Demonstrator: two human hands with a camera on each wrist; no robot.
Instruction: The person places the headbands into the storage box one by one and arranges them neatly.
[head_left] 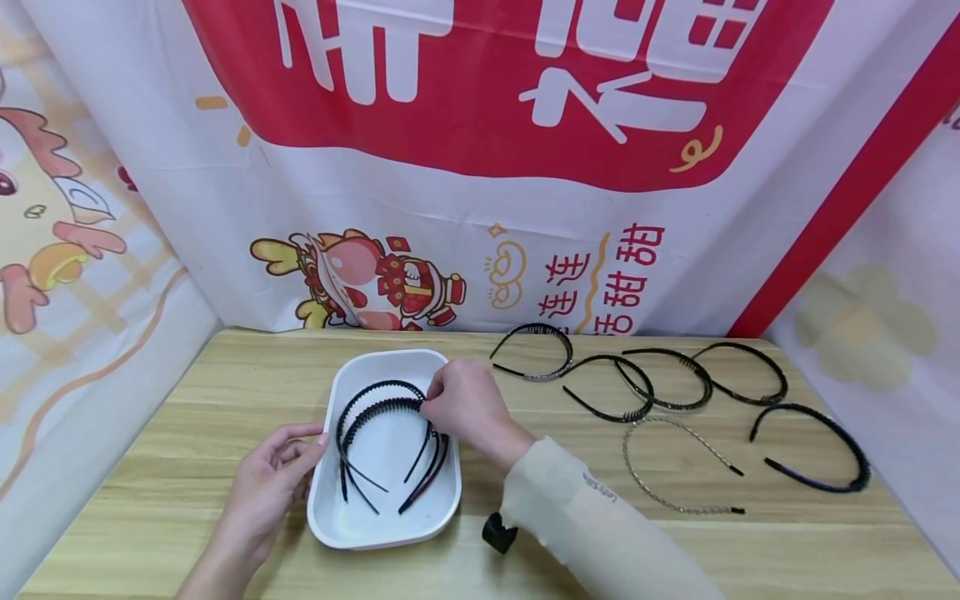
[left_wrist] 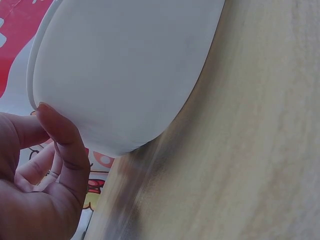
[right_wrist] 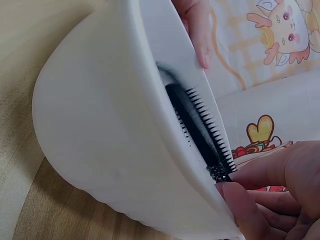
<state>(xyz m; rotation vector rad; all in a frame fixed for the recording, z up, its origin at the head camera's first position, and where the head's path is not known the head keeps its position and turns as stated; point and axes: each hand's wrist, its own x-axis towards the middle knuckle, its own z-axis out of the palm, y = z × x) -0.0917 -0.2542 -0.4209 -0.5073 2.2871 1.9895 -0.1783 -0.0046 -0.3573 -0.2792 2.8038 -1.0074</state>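
A white plastic tub (head_left: 442, 521) stands on the table with several black headbands (head_left: 382, 407) inside, some toothed. At its left side my left hand (head_left: 272, 477) pinches the rim; in the left wrist view the thumb and a finger meet at the edge of the tub (left_wrist: 125, 65). My right hand (head_left: 467, 404) reaches over the far right part of the tub. Its thumb and forefinger pinch a black headband (right_wrist: 219, 172) at a sparkly, beaded part, seen in the right wrist view. Toothed bands (right_wrist: 192, 117) lie just past the near wall there.
To the right on the wooden table (head_left: 600, 558) lie several black headbands (head_left: 536, 379) and a thin, pale chain-like headband (head_left: 637, 479). A small black object (head_left: 498, 533) shows beside the right sleeve. Printed cloth (head_left: 480, 158) hangs behind and at both sides.
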